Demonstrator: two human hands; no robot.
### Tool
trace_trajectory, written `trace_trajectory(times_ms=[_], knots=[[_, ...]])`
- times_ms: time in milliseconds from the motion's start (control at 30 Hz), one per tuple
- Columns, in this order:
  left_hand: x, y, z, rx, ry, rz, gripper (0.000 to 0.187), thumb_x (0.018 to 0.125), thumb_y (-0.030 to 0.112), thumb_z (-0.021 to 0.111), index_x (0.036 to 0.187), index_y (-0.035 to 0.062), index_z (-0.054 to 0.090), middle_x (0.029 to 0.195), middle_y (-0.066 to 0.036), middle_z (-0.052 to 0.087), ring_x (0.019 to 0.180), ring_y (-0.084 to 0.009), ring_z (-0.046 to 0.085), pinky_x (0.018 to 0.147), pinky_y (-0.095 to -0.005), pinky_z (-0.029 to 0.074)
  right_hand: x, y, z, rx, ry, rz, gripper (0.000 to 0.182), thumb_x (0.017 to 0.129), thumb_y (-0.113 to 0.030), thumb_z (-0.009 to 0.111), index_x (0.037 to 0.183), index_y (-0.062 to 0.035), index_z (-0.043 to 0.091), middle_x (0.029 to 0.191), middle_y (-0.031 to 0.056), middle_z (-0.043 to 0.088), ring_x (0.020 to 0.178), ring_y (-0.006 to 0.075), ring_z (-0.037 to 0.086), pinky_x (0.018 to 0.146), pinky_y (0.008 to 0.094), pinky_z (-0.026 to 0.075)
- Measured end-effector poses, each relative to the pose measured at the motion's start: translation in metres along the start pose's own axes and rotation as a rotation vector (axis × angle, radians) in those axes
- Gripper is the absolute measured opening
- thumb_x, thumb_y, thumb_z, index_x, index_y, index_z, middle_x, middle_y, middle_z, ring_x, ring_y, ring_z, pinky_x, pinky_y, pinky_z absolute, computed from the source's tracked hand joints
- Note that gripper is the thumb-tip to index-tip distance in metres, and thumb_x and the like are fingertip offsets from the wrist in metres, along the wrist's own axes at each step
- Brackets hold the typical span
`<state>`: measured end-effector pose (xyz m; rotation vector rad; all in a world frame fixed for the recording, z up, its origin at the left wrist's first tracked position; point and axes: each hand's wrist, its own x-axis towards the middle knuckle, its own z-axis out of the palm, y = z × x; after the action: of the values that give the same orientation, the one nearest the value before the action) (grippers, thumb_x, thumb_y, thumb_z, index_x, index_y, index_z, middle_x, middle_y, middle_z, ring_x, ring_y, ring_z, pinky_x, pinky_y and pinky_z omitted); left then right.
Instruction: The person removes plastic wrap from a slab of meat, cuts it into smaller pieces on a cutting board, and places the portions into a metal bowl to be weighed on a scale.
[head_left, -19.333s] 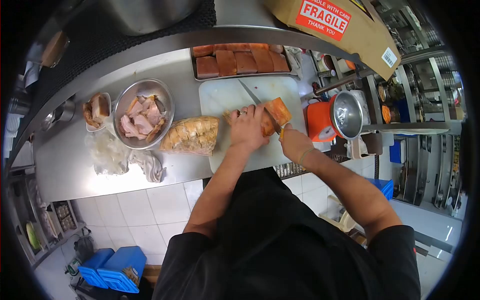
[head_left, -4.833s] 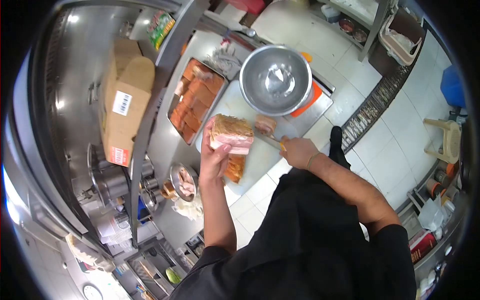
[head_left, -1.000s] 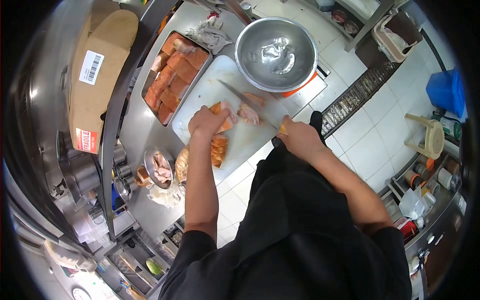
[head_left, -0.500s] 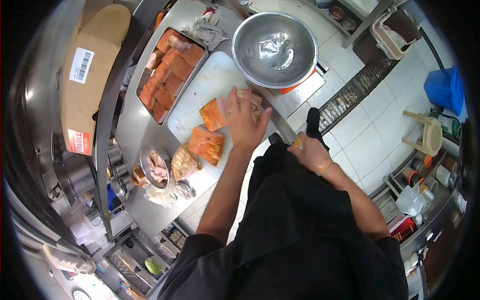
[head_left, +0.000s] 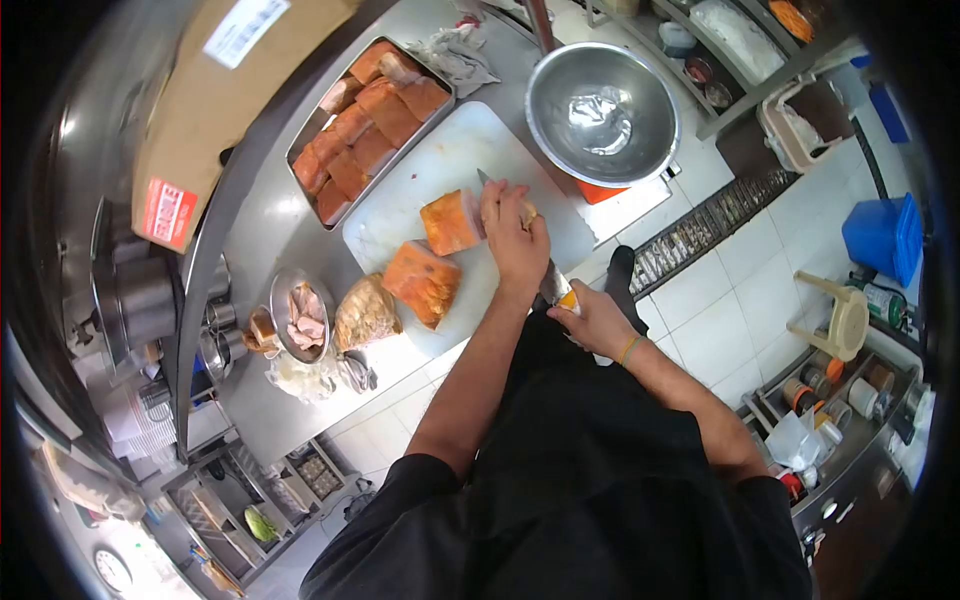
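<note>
- Head view: the right hand (head_left: 597,322) had its fingers clamped around the yellow handle of a long steel knife (head_left: 570,300), whose tip showed just beyond the left fingers.
- The left hand (head_left: 518,240) lay over a small pale-and-orange piece of meat (head_left: 530,212) on the white plastic cutting board (head_left: 480,125); its fingers looked nearly together, the thumb apart, though whether they gripped the piece could not be told.
- Good cutting here seemed to call for curled left fingertips, clear of the edge, and a steady blade; the hand hid most of the blade, so its contact was unclear.
- Two orange-skinned meat blocks, one (head_left: 450,222) near the left hand and another (head_left: 422,283) lower on the board, probably limited room on that side.
- A large shiny steel bowl (head_left: 605,110) over an orange scale (head_left: 604,192) crowded the board's other side.
- Around lay a metal tray (head_left: 292,158) of meat blocks, a crumpled grey cloth (head_left: 460,58), and a small steel bowl (head_left: 281,288) of pink slices.
</note>
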<state>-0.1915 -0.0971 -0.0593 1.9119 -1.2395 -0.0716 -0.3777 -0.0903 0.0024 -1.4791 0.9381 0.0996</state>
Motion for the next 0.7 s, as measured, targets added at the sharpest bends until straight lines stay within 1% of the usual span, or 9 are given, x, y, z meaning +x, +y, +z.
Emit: trace_trajectory(times_ms=[167,300,333,400,467,500,567,633,700], knots=[[0.033,0.027,-0.046,-0.098,0.124,0.019,0.044,0.08,-0.005,0.062,0.123,0.005,0.065,0.145,-0.023,0.052,0.145,-0.0451,0.044,0.12,-0.0521,0.036,0.0,-0.018,0.006,-0.196,0.172,-0.319,0.044,0.1,-0.035,0.072,0.11,0.0042,0.054,0.088,0.0331,0.069,0.093,0.0556,0.066,0.078,0.0573,0.051],[0.048,0.026,-0.098,-0.146,0.314,0.025,0.044,0.079,-0.007,0.061,0.122,0.0053,0.065,0.144,-0.023,0.053,0.147,-0.0445,0.043,0.12,-0.0506,0.037,-0.001,-0.073,0.017,-0.218,0.052,-0.29,0.044,0.101,-0.036,0.07,0.112,0.0037,0.054,0.088,0.0334,0.069,0.09,0.0553,0.066,0.077,0.0581,0.051],[0.051,0.024,-0.12,-0.091,0.361,0.043,0.044,0.08,-0.007,0.061,0.122,0.004,0.065,0.142,-0.023,0.054,0.146,-0.0431,0.045,0.12,-0.049,0.038,0.003,-0.08,0.024,-0.234,0.039,-0.421,0.043,0.101,-0.034,0.069,0.116,0.0034,0.055,0.086,0.0324,0.07,0.087,0.0553,0.066,0.077,0.0592,0.051],[0.053,0.008,-0.171,0.213,0.488,0.065,0.044,0.082,-0.009,0.06,0.124,0.0019,0.064,0.138,-0.022,0.057,0.14,-0.0395,0.051,0.119,-0.0476,0.038,0.014,-0.104,0.042,-0.338,-0.059,-0.497,0.041,0.1,-0.032,0.068,0.117,0.0028,0.055,0.086,0.031,0.07,0.087,0.0539,0.067,0.078,0.0593,0.052],[0.05,-0.032,-0.23,0.187,0.625,0.037,0.041,0.086,-0.007,0.061,0.126,0.0,0.063,0.134,-0.019,0.059,0.133,-0.0344,0.055,0.116,-0.0455,0.041,0.017,-0.134,0.062,-0.437,-0.132,-0.593,0.038,0.1,-0.03,0.067,0.119,0.0015,0.057,0.091,0.0281,0.072,0.091,0.0503,0.069,0.082,0.0587,0.053],[0.048,-0.048,-0.262,0.172,0.671,-0.075,0.034,0.092,0.0,0.065,0.127,-0.0006,0.062,0.128,-0.017,0.061,0.125,-0.0315,0.058,0.112,-0.0407,0.043,0.019,-0.146,0.071,-0.484,-0.165,-0.602,0.039,0.1,-0.031,0.067,0.118,0.0014,0.057,0.093,0.0279,0.072,0.092,0.0494,0.069,0.083,0.0584,0.053],[0.041,-0.111,-0.317,0.075,0.8,-0.257,0.041,0.098,0.019,0.068,0.133,-0.0026,0.063,0.137,-0.021,0.059,0.132,-0.0364,0.056,0.116,-0.0421,0.041,0.021,-0.164,0.084,-0.574,-0.221,-0.604,0.039,0.1,-0.033,0.067,0.117,0.0012,0.058,0.096,0.0273,0.072,0.095,0.0476,0.069,0.085,0.0579,0.052],[0.02,-0.212,-0.362,0.093,0.589,-0.507,0.062,0.1,0.04,0.069,0.143,-0.0042,0.058,0.151,-0.026,0.052,0.139,-0.0404,0.052,0.118,-0.0452,0.039,0.02,-0.173,0.084,-0.578,-0.202,-0.509,0.04,0.1,-0.033,0.068,0.117,0.0016,0.059,0.096,0.0265,0.073,0.094,0.047,0.07,0.085,0.0574,0.053],[-0.004,-0.268,-0.374,0.493,0.242,-0.697,0.078,0.098,0.052,0.069,0.15,-0.0036,0.053,0.155,-0.03,0.049,0.142,-0.0438,0.05,0.119,-0.0478,0.038,0.019,-0.162,0.07,-0.565,-0.103,-0.444,0.041,0.099,-0.034,0.069,0.116,0.0021,0.059,0.097,0.0266,0.073,0.095,0.0468,0.07,0.086,0.0568,0.053]])
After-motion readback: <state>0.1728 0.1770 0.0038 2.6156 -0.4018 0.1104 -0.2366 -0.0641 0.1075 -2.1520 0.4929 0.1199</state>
